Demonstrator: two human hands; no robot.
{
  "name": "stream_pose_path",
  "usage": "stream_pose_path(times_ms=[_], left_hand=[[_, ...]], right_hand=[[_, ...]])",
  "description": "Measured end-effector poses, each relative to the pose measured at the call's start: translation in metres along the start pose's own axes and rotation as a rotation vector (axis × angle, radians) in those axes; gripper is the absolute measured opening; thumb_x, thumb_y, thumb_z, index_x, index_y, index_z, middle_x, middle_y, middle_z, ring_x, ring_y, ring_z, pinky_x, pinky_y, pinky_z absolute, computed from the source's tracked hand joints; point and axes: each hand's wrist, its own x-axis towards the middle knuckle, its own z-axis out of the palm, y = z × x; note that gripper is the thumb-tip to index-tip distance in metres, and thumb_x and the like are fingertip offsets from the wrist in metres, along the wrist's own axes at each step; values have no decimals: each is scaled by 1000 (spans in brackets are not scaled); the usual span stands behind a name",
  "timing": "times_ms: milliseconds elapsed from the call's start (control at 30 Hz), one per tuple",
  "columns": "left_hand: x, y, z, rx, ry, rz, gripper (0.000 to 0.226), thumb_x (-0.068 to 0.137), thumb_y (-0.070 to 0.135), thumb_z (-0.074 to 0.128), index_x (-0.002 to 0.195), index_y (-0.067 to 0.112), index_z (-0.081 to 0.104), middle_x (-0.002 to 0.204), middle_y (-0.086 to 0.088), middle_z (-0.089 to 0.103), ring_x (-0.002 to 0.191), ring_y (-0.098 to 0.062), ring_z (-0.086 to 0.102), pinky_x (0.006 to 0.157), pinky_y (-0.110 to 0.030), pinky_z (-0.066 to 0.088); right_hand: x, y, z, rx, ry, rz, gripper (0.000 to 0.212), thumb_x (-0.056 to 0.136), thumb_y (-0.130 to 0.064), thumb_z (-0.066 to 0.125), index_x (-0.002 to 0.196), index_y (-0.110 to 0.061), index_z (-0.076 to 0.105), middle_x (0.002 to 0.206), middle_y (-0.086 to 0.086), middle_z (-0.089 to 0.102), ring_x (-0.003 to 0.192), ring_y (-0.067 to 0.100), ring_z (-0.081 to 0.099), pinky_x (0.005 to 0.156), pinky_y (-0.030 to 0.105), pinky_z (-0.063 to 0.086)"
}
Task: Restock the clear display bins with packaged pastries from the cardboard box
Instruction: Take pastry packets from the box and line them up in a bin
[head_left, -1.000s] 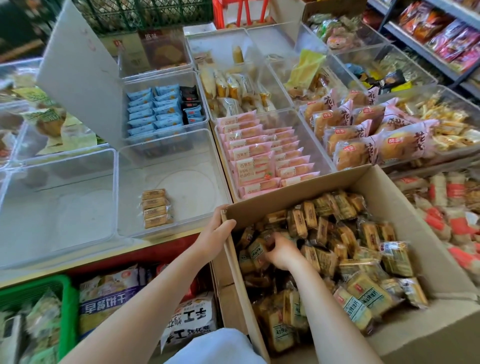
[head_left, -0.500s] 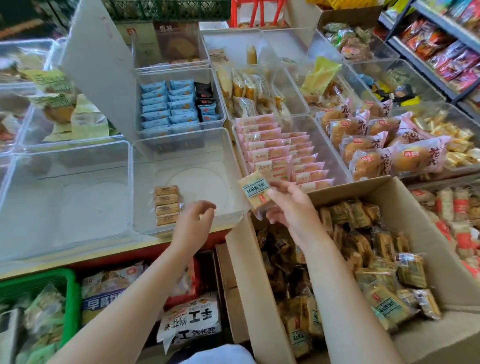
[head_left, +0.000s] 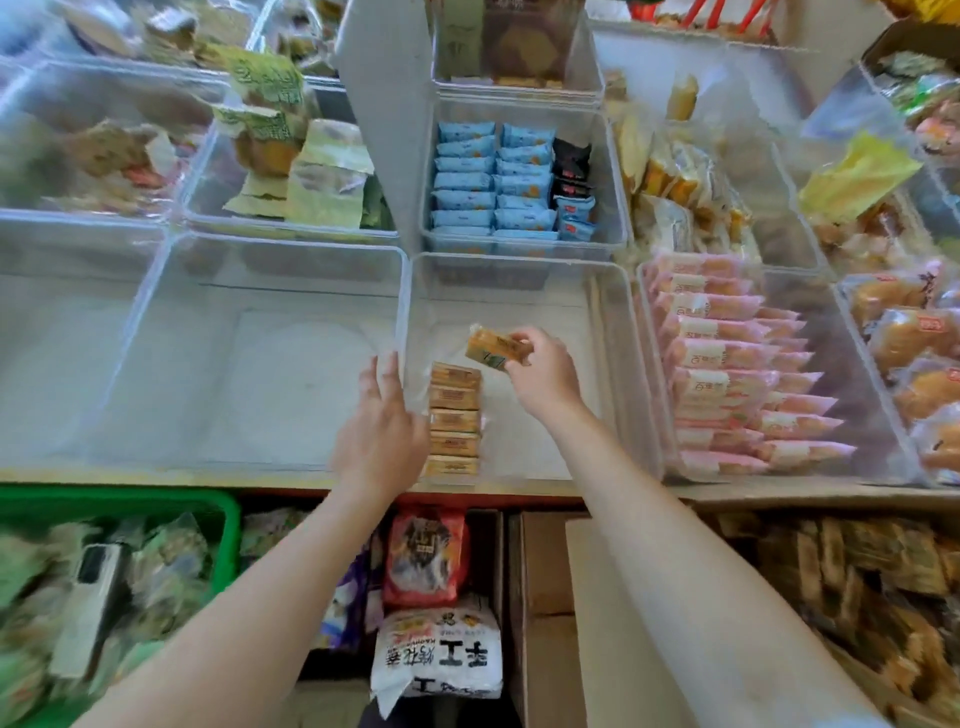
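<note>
Green basket (head_left: 228, 512) lower left; blue packets (head_left: 493, 182) and pink packets (head_left: 727, 364) in rows.

pastry pkt (head_left: 493, 349) golden-brown, green-edged label | wafer pkts (head_left: 491, 182) pale blue (few black) | basket (head_left: 228, 512) green | cake pkts (head_left: 727, 358) pink

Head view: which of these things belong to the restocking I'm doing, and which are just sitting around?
Part of the job:
right hand pinching a packaged pastry
left hand at the clear bin
row of pastries already in it
cardboard box

Just lying about:
blue packets
pink packets
green basket
white bag
</note>
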Motion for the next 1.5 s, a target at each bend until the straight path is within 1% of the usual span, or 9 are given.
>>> stream_pose_path(times_ms=[133,300,533,700,833,1000,1167,1333,1500], left_hand=[[8,-9,10,-44,-11,-53,72,102,35,36,161,11,2,162,-11,29,112,-32,63,80,-43,55],[7,-6,9,-34,-19,-56,73,101,32,37,161,14,-2,155,-10,38,94,-27,64,65,-36,45],[7,-5,8,-44,-37,-51,73,101,30,36,161,12,-1,153,-11,39,89,-26,63,61,-33,41],[8,-5,8,-75,-15,-49,71,101,31,36,161,13,1,154,-11,39,95,-28,64,66,-37,49],[5,-3,7,-112,-34,-33,73,101,34,39,161,15,2,157,-13,35,111,-31,61,81,-44,55],[-4,18,8,-57,77,30,71,96,30,55,156,8,23,163,-19,23,148,-36,25,120,-52,24],[-65,137,15,-493,-116,317,45,100,30,55,143,20,47,146,-1,46,136,-18,39,112,-38,32],[-117,204,44,-611,-421,314,62,97,27,60,152,36,32,128,9,54,114,-10,53,100,-34,46],[-123,200,51,-618,-406,256,50,94,17,48,135,44,38,101,-5,64,80,-23,63,78,-55,57]], right_hand=[[32,-9,32,-183,1,-60,38,97,-10,59,133,-21,60,129,9,56,114,27,59,97,29,43],[47,-11,62,-258,-304,-76,35,100,-9,48,128,-17,67,133,7,63,122,27,56,99,30,41],[48,-1,62,-145,-354,8,40,104,-11,44,139,-20,60,145,3,56,134,23,49,108,25,34],[19,-5,40,-59,-224,80,45,103,-19,44,147,-26,50,149,9,44,136,27,46,107,30,35],[-46,-27,-9,72,-118,-33,30,102,-22,47,127,-24,63,129,-1,52,117,14,56,98,21,40],[-154,-9,-99,187,240,-173,21,100,-15,52,109,-23,69,112,-9,60,99,0,57,83,9,44],[-212,84,-156,149,591,169,20,98,-9,52,102,-22,68,104,-8,61,96,2,56,87,19,46],[-237,169,-169,2,138,543,28,102,-26,48,125,-16,62,121,5,64,111,23,59,92,34,49],[-226,198,-142,-194,-157,732,70,103,-38,49,157,-7,17,154,21,34,135,37,44,104,41,45]])
